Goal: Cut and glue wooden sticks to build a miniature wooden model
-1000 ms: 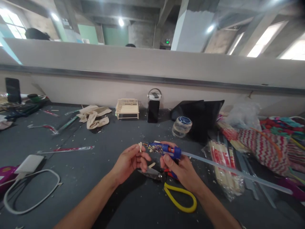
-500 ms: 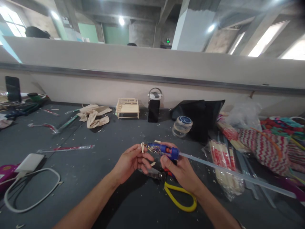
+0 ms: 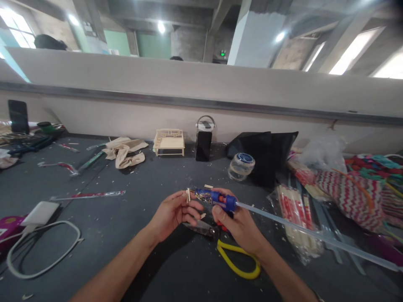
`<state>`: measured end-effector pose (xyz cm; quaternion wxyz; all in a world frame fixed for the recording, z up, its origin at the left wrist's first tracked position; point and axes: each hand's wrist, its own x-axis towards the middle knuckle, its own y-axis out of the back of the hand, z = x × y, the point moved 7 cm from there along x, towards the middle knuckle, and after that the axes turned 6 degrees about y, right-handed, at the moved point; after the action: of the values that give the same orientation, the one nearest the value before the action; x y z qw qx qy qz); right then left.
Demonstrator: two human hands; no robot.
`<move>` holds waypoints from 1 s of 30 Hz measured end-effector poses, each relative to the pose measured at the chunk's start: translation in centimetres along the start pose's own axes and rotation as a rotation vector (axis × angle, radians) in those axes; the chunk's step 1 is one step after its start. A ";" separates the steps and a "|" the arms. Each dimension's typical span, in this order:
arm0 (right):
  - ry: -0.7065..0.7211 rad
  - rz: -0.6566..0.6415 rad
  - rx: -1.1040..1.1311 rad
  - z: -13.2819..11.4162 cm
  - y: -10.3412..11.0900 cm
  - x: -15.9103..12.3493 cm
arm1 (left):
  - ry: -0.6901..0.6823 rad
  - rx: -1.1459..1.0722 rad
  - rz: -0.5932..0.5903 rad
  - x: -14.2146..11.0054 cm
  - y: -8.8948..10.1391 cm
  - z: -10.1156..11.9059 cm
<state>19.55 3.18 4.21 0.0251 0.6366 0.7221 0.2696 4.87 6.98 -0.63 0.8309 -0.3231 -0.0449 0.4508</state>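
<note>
Between the thumb and fingers of my left hand [image 3: 173, 214] are small pale wooden sticks [image 3: 188, 195], pinched upright. My right hand [image 3: 237, 220] is wrapped round a blue hot glue gun [image 3: 220, 199], its speckled nozzle end pointing left at the sticks; whether the tip touches them I cannot tell. A long translucent glue stick [image 3: 283, 220] runs out of the gun's back to the right. Below the hands lie scissors or cutters with a dark metal blade [image 3: 201, 228] and a yellow handle loop [image 3: 242, 264], partly hidden by my right hand.
A miniature wooden daybed [image 3: 170, 142] stands at the back beside a phone [image 3: 203, 146]. A clear jar [image 3: 241, 166] and a black bag [image 3: 267, 155] are behind my right hand. Bagged sticks [image 3: 296, 218] lie right, a white cable [image 3: 47, 274] left, cloth scraps [image 3: 126, 151] behind.
The sticks in my left hand have shifted slightly right and turned more upright. The glue gun has moved a little left, bringing its nozzle closer to them.
</note>
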 end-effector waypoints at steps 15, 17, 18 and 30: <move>-0.034 -0.005 -0.051 0.0 -0.2 0.0 | 0.002 -0.014 0.100 0.1 0.7 -0.1; -0.028 0.008 -0.047 0.0 -0.2 0.0 | 0.003 -0.015 0.112 0.1 0.8 -0.1; -0.023 0.017 -0.046 0.0 -0.1 0.0 | 0.005 -0.013 0.116 0.1 0.9 -0.1; 0.006 0.076 -0.079 0.3 0.3 0.2 | 0.055 0.039 0.062 0.0 0.3 -0.5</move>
<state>19.86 3.47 4.16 0.0378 0.6613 0.6862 0.3006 4.87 6.87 -1.21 0.8237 -0.3200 -0.0033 0.4681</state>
